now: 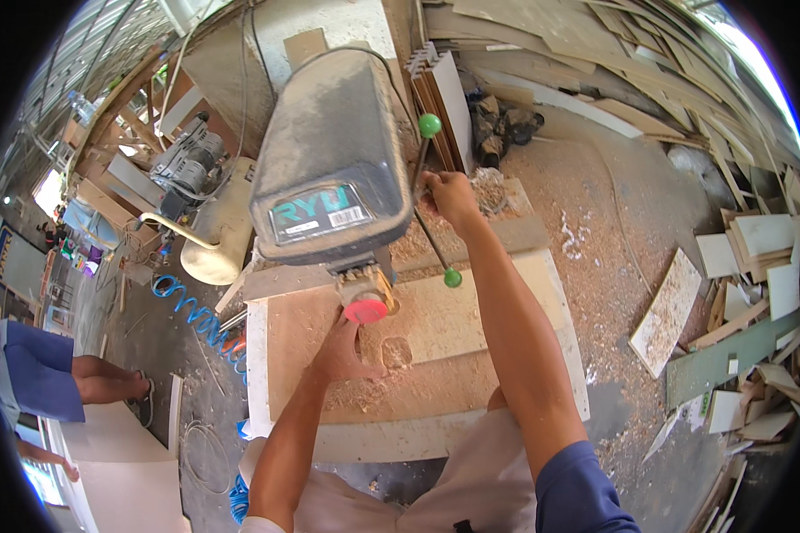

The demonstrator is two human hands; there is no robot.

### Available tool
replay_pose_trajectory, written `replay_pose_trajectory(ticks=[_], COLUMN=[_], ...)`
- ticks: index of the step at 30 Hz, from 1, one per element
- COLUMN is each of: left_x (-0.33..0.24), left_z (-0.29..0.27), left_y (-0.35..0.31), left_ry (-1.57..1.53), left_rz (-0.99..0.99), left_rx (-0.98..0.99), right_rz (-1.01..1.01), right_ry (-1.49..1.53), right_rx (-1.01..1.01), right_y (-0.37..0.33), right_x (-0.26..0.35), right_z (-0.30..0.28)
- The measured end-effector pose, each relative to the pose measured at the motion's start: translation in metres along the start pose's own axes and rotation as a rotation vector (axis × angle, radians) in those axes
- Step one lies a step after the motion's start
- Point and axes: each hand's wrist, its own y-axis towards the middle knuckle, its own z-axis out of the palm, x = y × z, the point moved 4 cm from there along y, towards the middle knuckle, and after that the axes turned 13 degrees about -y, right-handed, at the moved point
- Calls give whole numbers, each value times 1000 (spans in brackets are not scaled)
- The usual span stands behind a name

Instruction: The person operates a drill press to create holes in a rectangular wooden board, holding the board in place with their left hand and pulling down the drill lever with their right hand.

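A dusty dark drill press [333,169] stands over a wooden work surface [471,391] strewn with shavings. My right hand [451,197] is closed on the feed handle at the right side of the drill press head. Two other arms of that handle end in green knobs [429,125], one above my hand and one below it. My left hand [345,352] rests on a board [436,329] below the head, thumb and fingers apart. Some of its fingers are hidden behind a round red part [365,310] under the drill head. Shavings lie beside the thumb.
An air compressor [218,235] stands at the left, with a coiled blue hose [191,306] near it. Offcut panels [747,338] are heaped along the right. Sawdust covers the floor there. Another person in blue shorts [40,369] stands at the far left.
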Motion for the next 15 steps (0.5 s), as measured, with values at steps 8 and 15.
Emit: replay_pose_trajectory(ticks=[8,15], left_x=[-21,5], left_z=[3,0], left_y=[-17,-39], left_ry=[90,-10], left_rz=[58,110], left_rx=[-313,-419], right_rz=[13,-21], right_ry=[69,126], right_rx=[9,-2], right_y=[1,1], right_x=[-1,19], right_z=[-3,-5])
